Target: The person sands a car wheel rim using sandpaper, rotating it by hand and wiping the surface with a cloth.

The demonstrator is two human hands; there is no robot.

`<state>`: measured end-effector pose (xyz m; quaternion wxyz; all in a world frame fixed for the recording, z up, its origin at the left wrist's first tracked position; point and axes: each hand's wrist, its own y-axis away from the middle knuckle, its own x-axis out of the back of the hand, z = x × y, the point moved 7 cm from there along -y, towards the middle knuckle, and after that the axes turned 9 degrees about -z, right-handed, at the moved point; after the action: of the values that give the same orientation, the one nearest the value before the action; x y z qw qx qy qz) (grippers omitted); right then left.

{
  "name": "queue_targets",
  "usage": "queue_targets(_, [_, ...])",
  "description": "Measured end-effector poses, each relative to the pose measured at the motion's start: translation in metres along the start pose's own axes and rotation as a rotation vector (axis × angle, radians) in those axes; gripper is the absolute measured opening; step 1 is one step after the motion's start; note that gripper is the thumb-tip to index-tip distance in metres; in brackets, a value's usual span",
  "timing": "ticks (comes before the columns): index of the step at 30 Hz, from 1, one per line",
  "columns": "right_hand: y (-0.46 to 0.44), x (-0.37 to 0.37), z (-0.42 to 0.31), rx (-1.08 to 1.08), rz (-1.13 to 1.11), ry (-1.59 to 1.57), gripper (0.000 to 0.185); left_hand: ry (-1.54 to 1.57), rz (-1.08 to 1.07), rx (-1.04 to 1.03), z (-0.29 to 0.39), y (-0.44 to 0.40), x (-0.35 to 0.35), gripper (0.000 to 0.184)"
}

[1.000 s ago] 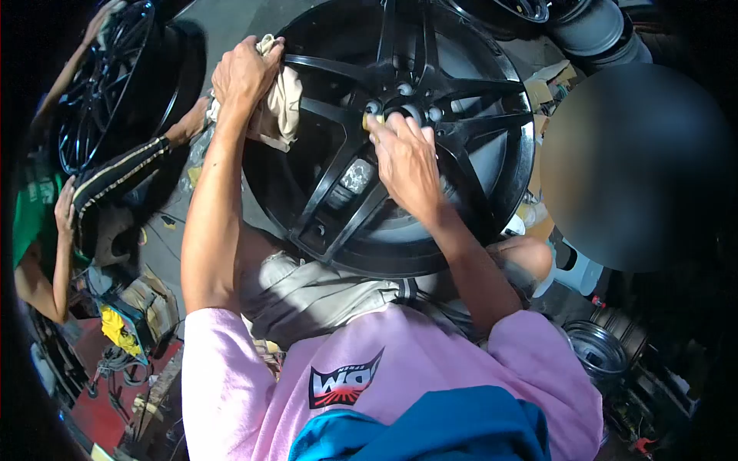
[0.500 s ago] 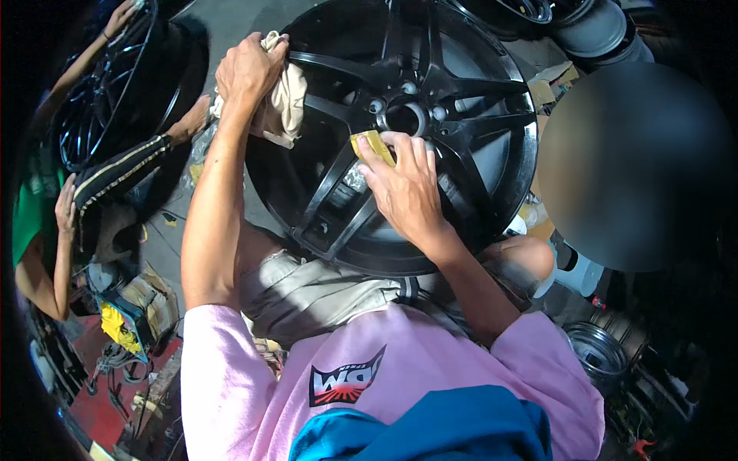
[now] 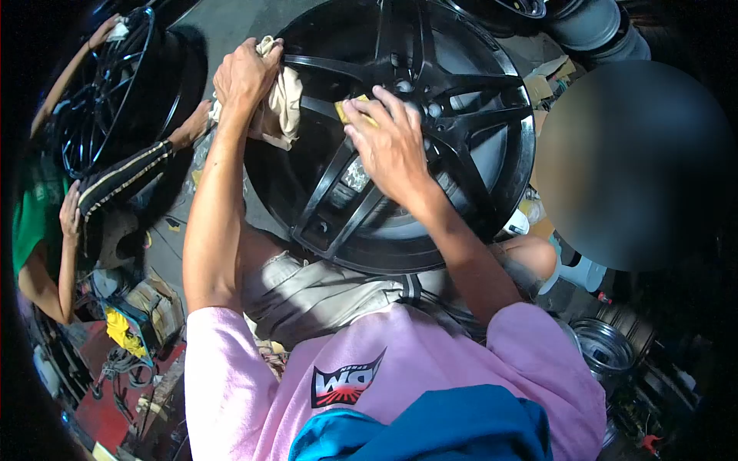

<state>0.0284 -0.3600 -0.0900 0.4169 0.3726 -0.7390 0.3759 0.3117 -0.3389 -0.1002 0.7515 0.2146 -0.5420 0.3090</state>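
A black spoked wheel rim (image 3: 361, 250) leans against my lap, its spokes facing up. My left hand (image 3: 242, 74) grips a beige cloth (image 3: 286, 107) at the rim's upper left edge. The fingers of my right hand (image 3: 390, 142) press a small yellow pad (image 3: 346, 110) onto the spokes just left of the hub. The hub's middle is partly hidden behind my right fingers. A worn silvery patch (image 3: 356, 175) shows between two spokes, below the pad.
At the left, a co-worker in a green top (image 3: 34, 203) has a hand at another black wheel (image 3: 104, 100). More rims (image 3: 588, 31) lie at the upper right, and a chrome one (image 3: 603, 346) at the lower right. A red surface (image 3: 104, 415) bears cables at the lower left.
My right hand and the yellow pad have moved up and left from below the hub. My left hand has shifted only slightly with the cloth. The co-worker's upper hand has moved down a little.
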Motion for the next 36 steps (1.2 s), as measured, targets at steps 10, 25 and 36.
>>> queue_targets(10, [0.053,0.058,0.041,0.096,-0.152,-0.085,0.025,-0.009,-0.021,-0.001,-0.003,0.0,-0.002,0.061])
queue_targets(25, [0.082,0.044,0.02,-0.03,-0.073,-0.077,0.026,-0.031,-0.004,-0.007,-0.004,0.0,-0.002,0.06])
queue_targets(36, [0.064,0.036,0.037,-0.006,-0.037,-0.069,0.016,-0.045,-0.045,-0.011,-0.005,-0.006,-0.008,0.067])
